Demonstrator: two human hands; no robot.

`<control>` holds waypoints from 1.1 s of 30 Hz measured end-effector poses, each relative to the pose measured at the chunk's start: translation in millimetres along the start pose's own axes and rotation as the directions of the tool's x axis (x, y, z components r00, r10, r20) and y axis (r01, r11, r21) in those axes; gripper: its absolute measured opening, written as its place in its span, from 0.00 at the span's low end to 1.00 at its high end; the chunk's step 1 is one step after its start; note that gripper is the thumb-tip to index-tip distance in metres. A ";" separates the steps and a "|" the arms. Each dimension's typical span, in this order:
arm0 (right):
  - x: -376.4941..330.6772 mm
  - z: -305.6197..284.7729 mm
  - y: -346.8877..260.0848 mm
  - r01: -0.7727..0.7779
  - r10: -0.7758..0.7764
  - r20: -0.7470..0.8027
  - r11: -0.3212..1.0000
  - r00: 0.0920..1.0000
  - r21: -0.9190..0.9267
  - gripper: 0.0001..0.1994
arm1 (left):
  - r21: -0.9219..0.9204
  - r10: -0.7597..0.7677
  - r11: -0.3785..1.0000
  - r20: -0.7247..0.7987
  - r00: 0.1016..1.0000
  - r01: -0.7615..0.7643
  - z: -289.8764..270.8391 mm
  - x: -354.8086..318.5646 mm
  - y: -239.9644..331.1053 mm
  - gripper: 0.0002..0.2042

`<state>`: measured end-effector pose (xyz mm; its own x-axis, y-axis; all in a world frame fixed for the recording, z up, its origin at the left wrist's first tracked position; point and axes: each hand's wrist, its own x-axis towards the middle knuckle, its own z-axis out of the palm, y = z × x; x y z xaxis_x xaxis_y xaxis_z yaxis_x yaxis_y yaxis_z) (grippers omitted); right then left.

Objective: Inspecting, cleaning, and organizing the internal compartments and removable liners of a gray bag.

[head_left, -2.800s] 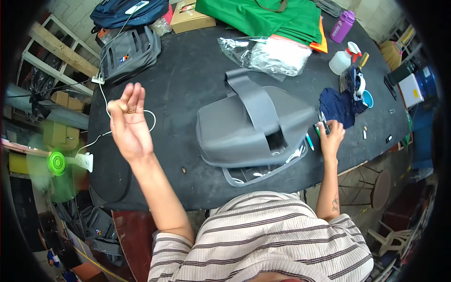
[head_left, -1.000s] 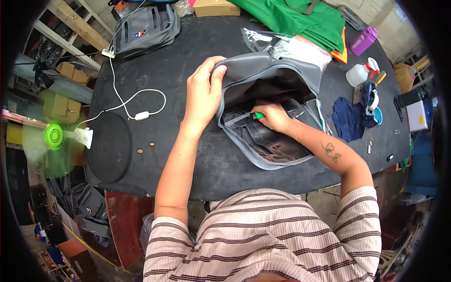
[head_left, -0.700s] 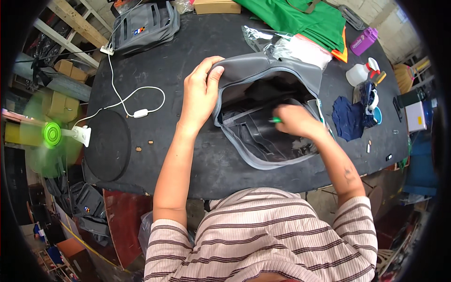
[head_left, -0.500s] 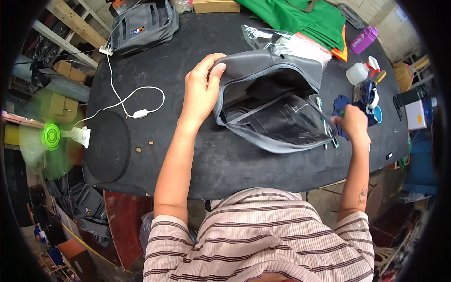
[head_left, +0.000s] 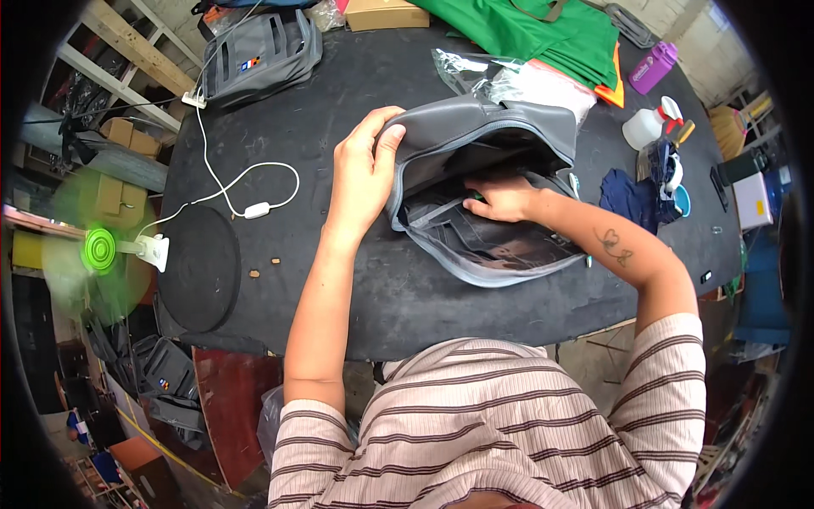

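Observation:
A grey zippered bag (head_left: pixel 532 119) lies unzipped on the black table in front of me, its mouth gaping toward me. Dark lining and a sheer inner pocket (head_left: pixel 466 242) show inside. My left hand (head_left: pixel 365 170) pinches the bag's upper left edge between thumb and fingers. Through the opening reaches my right hand (head_left: pixel 502 198), its forearm crossing the bag's right rim. A bit of green shows beside the thumb, on a small thing mostly hidden by the fingers. Part of a toothbrush-like item (head_left: pixel 575 183) shows just right of the bag.
Dark blue cloth (head_left: pixel 627 197), a spray bottle (head_left: pixel 646 127) and a purple bottle (head_left: pixel 653 68) stand or lie on the right. Behind are clear plastic packaging (head_left: pixel 551 89), green fabric (head_left: pixel 543 38) and another grey bag (head_left: pixel 263 59). A white cable (head_left: pixel 254 209) and spinning fan (head_left: pixel 99 251) are left.
My right hand has moved left from beside the blue cloth into the open bag, carrying the small green thing. My left hand keeps its hold on the bag's edge.

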<state>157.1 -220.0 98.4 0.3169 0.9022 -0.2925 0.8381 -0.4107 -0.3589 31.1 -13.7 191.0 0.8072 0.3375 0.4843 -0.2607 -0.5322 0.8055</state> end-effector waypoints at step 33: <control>-161.0 -43.5 0.2 0.069 0.487 -0.645 0.765 0.589 0.640 0.16 | 0.485 0.272 0.865 -0.230 0.934 -0.132 11.9 31.2 -28.6 0.40</control>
<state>125.5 -359.7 184.0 0.8809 0.4164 0.2251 0.3792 -0.3363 -0.8621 70.1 2.9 179.0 0.5614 0.3497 0.7500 -0.0754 -0.8810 0.4671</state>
